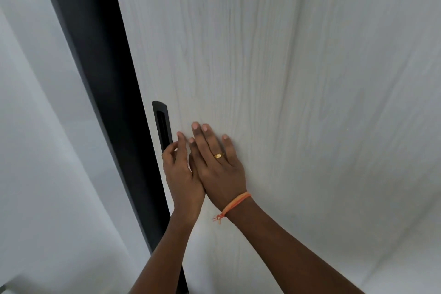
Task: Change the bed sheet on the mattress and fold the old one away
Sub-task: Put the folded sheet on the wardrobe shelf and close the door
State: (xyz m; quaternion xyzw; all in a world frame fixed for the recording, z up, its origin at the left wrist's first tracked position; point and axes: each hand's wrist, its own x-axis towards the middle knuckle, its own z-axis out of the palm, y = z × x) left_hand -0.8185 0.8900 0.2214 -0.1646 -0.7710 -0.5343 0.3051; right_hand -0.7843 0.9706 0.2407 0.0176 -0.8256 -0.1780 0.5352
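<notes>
no readable text, labels or numbers — pale wood-grain door point(262, 55), black recessed handle point(162, 124) both unmarked

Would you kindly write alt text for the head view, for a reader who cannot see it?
Two bare hands rest on a pale wood-grain sliding door: the right hand, wearing a gold ring and an orange wrist thread, lies flat on the panel, while the left hand reaches its fingertips to the recessed black handle beside the door's black edge strip.
</notes>
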